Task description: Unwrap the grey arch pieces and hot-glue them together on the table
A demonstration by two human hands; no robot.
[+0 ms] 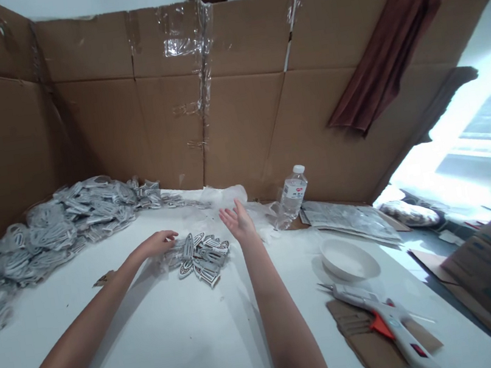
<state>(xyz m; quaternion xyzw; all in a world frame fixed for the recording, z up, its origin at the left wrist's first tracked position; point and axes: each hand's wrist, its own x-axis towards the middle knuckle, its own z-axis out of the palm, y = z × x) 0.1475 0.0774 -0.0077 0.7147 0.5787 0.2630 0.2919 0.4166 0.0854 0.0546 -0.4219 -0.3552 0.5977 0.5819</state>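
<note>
The left hand (157, 244) is held open, palm down, at the edge of a small heap of oval metal clips (204, 259), and the right hand (238, 221) is held open, palm up, just beside it; the hands are apart and nothing is clamped. The heap is laid on a white table (111, 333), with a larger pile of clips (49, 231) to the left, against a cardboard wall (172, 127), and a hot glue gun (389, 328) is placed on a cardboard scrap (354, 340) to the right.

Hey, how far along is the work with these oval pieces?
Done: it's hard to say, but a small heap of pieces sits apart from the rest. In hand: nothing; the left hand is at its edge, and the right hand is open beside it. Left: the big heap by the cardboard wall.
</note>
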